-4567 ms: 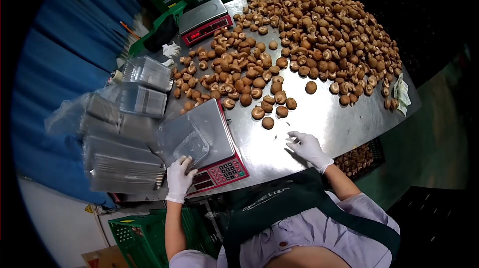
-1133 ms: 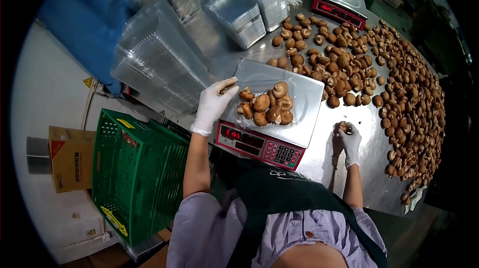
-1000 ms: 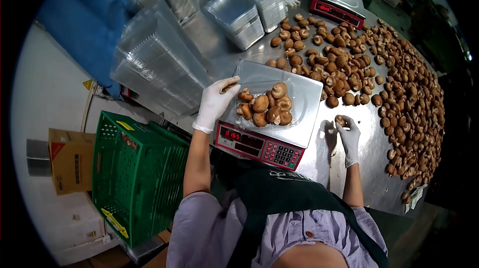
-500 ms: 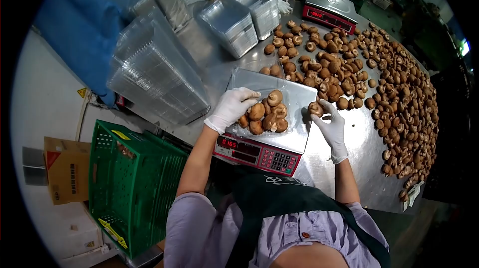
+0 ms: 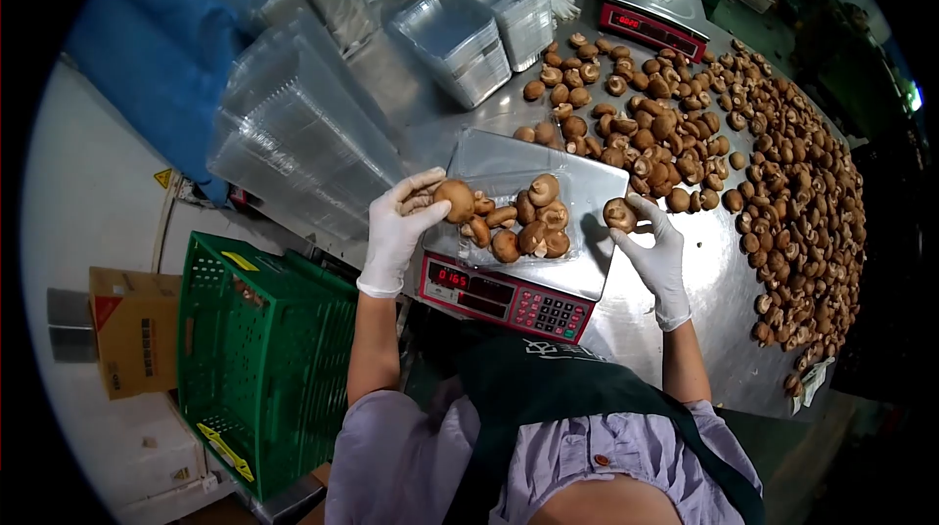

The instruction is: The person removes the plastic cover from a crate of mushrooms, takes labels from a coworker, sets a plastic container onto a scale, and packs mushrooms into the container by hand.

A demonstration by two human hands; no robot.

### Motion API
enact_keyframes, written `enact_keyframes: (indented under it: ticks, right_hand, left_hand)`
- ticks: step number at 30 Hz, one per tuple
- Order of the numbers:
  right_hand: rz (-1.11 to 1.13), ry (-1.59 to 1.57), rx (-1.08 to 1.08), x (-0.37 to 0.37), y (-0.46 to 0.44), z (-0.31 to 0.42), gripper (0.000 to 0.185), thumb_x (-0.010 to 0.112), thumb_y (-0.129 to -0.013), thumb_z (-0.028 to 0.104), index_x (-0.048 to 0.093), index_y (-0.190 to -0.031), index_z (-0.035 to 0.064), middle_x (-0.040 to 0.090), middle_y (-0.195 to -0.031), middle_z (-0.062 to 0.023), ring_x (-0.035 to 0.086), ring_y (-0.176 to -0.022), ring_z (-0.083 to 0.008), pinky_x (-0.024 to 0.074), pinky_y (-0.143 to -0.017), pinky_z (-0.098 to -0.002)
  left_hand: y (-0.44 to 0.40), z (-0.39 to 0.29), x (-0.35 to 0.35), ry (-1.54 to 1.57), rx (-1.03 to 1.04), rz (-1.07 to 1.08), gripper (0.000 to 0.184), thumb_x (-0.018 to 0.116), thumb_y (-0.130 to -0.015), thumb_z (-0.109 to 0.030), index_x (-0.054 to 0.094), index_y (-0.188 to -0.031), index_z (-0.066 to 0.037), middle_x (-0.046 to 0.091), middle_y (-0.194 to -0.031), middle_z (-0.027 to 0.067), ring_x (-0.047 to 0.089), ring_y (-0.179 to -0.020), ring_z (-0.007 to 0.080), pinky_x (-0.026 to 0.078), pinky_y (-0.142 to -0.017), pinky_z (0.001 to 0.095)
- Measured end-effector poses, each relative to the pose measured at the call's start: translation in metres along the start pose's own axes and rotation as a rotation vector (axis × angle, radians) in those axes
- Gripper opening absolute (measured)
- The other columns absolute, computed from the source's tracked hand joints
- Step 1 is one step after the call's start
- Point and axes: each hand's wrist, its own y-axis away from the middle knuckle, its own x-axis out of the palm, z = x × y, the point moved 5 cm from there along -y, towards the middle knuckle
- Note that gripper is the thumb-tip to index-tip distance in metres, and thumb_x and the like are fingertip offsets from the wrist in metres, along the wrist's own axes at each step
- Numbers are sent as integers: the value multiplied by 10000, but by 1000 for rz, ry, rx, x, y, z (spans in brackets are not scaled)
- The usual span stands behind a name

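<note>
My left hand (image 5: pixel 399 222), in a white glove, pinches a brown mushroom (image 5: pixel 455 200) above the left end of a clear plastic tray (image 5: pixel 577 195). Several mushrooms (image 5: pixel 533 217) lie in this tray, which rests on the metal plate of a red weighing scale (image 5: pixel 509 300). The scale's red display reads 0165. To the right of the plate, my gloved right hand (image 5: pixel 653 256) grips another mushroom (image 5: pixel 619 215) between thumb and fingers, stem side partly showing.
Loose mushrooms (image 5: pixel 797 202) cover the table's right side and back. Stacked clear trays (image 5: pixel 455 46) stand at the back left, with a taller stack (image 5: pixel 293 134) nearer. A second scale (image 5: pixel 653 12) sits at the back. Green crates (image 5: pixel 264 369) stand at lower left beside a cardboard box (image 5: pixel 137 329).
My left hand has lifted a mushroom from the tray's left side and drawn back left with it. My right hand keeps its mushroom at nearly the same spot.
</note>
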Motion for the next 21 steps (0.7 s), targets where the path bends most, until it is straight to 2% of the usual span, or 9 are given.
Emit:
enact_keyframes:
  ticks: [3,4,6,7,9,12,15,18,21]
  right_hand:
    - [38,-3,-119,9,-2,22,512,766,-686,82,588,-1165,57,622,-1056,-97,595,-941,-181,477,-851,-294]
    - [52,-33,-140,13,-3,28,503,762,-686,82,589,-1157,62,621,-1052,-106,599,-935,-196,477,-853,-303]
    - [75,46,-250,20,-4,42,502,760,-685,84,584,-1154,66,619,-1041,-113,599,-930,-214,480,-846,-308]
    - [86,34,-265,24,-4,47,507,761,-683,90,580,-1157,74,616,-1040,-117,596,-934,-229,482,-838,-310]
    - [106,50,-266,32,-4,52,509,762,-683,92,579,-1158,76,615,-1040,-116,595,-940,-233,482,-836,-309]
    - [153,78,-252,42,-3,58,510,764,-685,100,580,-1160,82,611,-1055,-120,592,-963,-246,483,-843,-313]
    - [176,88,-335,52,-1,63,520,760,-679,111,578,-1166,95,604,-1118,-125,577,-968,-272,491,-853,-343]
    - [252,151,-349,67,1,62,535,754,-678,129,569,-1179,100,601,-1139,-123,565,-994,-282,495,-850,-350]
    - [272,210,-377,77,6,58,543,740,-690,141,556,-1201,122,593,-1158,-122,550,-1031,-296,500,-845,-363]
  left_hand:
    - [15,16,2,-59,-27,72,441,699,-737,39,594,-1164,14,625,-1055,67,575,-890,84,500,-801,220]
    - [21,26,7,-116,-69,125,401,706,-741,3,621,-1133,-12,638,-1034,63,595,-885,109,495,-792,227]
    - [31,30,20,-616,190,247,365,708,-736,-38,645,-1096,-27,646,-1033,78,605,-917,149,480,-835,263]
    - [33,38,23,-616,189,246,365,708,-736,-38,645,-1096,-27,646,-1033,78,605,-917,149,480,-835,263]
    - [37,38,23,-689,369,71,333,706,-737,-73,659,-1066,-49,648,-1015,102,616,-953,208,474,-855,285]
    - [37,32,20,-782,443,88,288,695,-742,-72,676,-1029,-49,651,-1019,108,616,-974,231,476,-860,295]
    - [26,39,10,-631,306,143,231,674,-754,-55,692,-984,-49,651,-1029,108,610,-981,240,472,-869,306]
    - [12,33,-1,-727,393,1,196,662,-755,-71,701,-947,-59,651,-1012,104,604,-925,280,478,-839,345]
    - [5,21,3,-852,349,99,262,665,-737,-93,703,-995,-111,598,-1163,100,552,-1046,274,444,-912,350]
